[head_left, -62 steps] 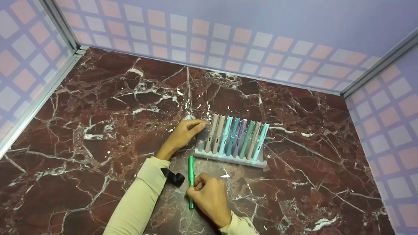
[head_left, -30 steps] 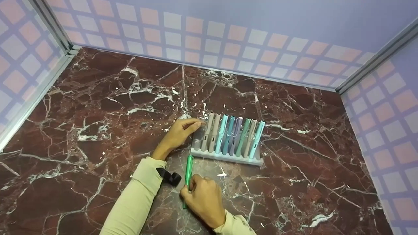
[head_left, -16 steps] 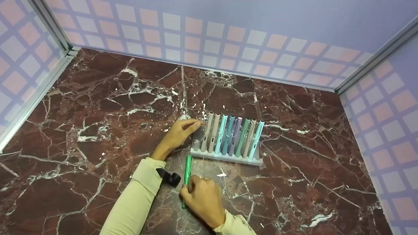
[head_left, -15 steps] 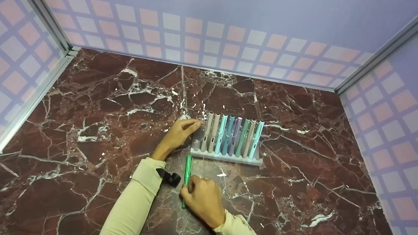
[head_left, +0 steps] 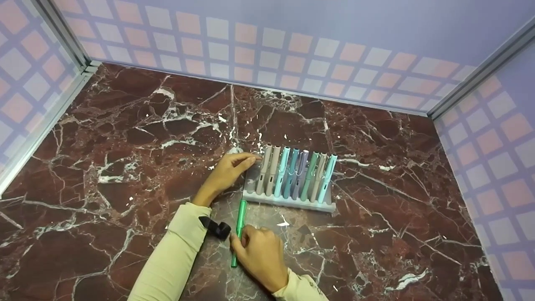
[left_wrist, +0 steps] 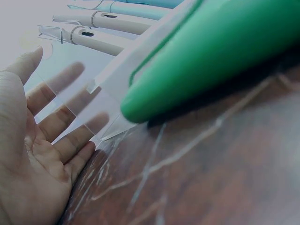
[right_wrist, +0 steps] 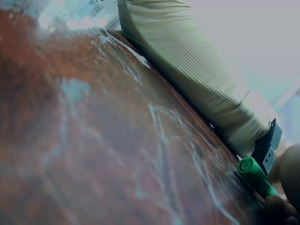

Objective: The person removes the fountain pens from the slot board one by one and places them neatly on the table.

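A green pen [head_left: 241, 219] lies on the marble tabletop in front of a clear pen stand [head_left: 288, 204]. My right hand [head_left: 262, 257] pinches it between thumb and fingers near its lower half. The right wrist view shows one round end of the pen [right_wrist: 247, 165] beside the fingers. Several capped pens in beige, blue, purple and green lean in a row in the stand. My left hand [head_left: 229, 173] is at the stand's left side. In the left wrist view, its fingers [left_wrist: 58, 124] extend loosely behind the clear panel, with the thumb outside the panel's edge.
A black wrist camera [head_left: 217, 229] on the left wrist sits close to the green pen. Pale patterned walls [head_left: 259, 50] enclose the back and sides of the dark red marble table [head_left: 125, 209].
The green pen has turned slightly, its lower end swinging left, and my right hand has shifted a little with it. The left hand stays at the stand. The head view has shifted slightly.
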The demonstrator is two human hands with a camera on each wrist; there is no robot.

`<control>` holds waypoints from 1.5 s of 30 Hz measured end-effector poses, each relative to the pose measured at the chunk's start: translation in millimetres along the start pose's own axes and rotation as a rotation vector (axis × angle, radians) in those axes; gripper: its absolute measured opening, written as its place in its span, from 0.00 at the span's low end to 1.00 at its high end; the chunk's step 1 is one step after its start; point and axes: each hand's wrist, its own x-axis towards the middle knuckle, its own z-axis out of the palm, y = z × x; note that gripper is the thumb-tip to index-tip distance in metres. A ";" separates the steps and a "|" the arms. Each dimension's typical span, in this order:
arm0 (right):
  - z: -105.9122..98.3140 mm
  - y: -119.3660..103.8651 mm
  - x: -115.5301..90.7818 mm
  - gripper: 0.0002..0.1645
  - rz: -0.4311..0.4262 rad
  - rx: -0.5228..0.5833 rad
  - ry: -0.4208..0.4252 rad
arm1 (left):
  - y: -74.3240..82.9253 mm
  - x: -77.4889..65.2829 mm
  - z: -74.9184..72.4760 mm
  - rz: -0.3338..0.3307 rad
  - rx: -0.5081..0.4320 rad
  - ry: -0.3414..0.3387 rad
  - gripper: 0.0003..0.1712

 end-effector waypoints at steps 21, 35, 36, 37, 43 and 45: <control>-1.7 0.8 0.4 0.24 -0.025 0.015 -0.034 | 0.5 0.3 -0.1 0.004 0.003 0.000 0.17; -0.9 0.5 0.4 0.25 -0.027 0.024 0.002 | 2.1 2.1 1.2 -0.022 0.014 -0.004 0.17; -1.2 0.4 0.4 0.25 -0.025 0.028 0.000 | 2.2 2.0 1.2 -0.024 0.015 -0.004 0.17; -1.5 0.3 0.5 0.25 -0.023 0.032 -0.002 | 2.6 1.8 1.4 -0.025 0.014 -0.002 0.16; -1.6 1.4 0.8 0.25 0.003 0.070 -0.022 | 1.9 0.4 0.6 -0.016 0.004 0.010 0.16; -1.7 1.8 0.9 0.25 0.005 0.080 -0.028 | 0.8 0.4 0.2 -0.011 0.006 0.010 0.16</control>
